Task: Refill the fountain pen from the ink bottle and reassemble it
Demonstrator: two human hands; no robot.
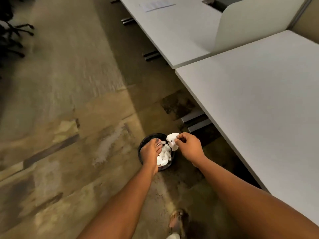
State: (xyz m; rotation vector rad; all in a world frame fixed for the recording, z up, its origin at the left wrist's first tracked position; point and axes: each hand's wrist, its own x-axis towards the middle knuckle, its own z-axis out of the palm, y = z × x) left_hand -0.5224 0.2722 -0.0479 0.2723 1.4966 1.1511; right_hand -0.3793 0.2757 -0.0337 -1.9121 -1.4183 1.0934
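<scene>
Both arms reach down over a round black waste bin [144, 141] on the floor. My right hand [189, 146] pinches a crumpled white tissue [172, 141] with dark ink spots, held just above the bin's right rim. My left hand [151, 151] hovers over the bin and grips a small slim pale piece [160, 143], probably a pen part; the blur hides what it is. White crumpled paper [164, 156] fills the bin. No ink bottle shows.
A white desk [259, 109] runs along the right, with a second desk [172, 31] and a divider panel behind it. A sheet of paper [156, 5] lies on the far desk. Chair legs [13, 33] stand at the far left. My foot [177, 221] is below.
</scene>
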